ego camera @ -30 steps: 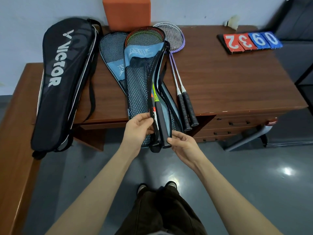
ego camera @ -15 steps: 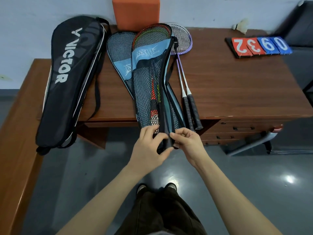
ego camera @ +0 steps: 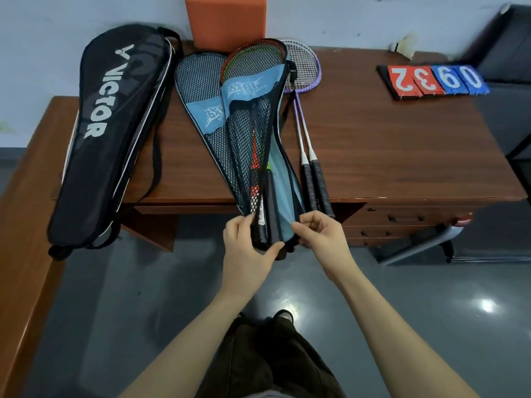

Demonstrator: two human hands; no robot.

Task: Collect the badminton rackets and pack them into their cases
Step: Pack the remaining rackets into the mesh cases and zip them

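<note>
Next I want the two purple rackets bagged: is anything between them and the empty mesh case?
Yes. The open mesh case that both hands hold lies between the purple rackets and the empty mesh case.

A brown wooden desk (ego camera: 402, 156) with drawers on its near right side carries everything. At its left a black Victor racket bag (ego camera: 109, 133) overhangs the near edge. In the middle lie two blue mesh cases (ego camera: 201, 93), the right one holding rackets. Just right of them lie two purple rackets (ego camera: 304, 70). Far back stands an orange block (ego camera: 227, 21); far right, a flip scoreboard (ego camera: 434, 81) and a shuttlecock (ego camera: 403, 45)
</note>
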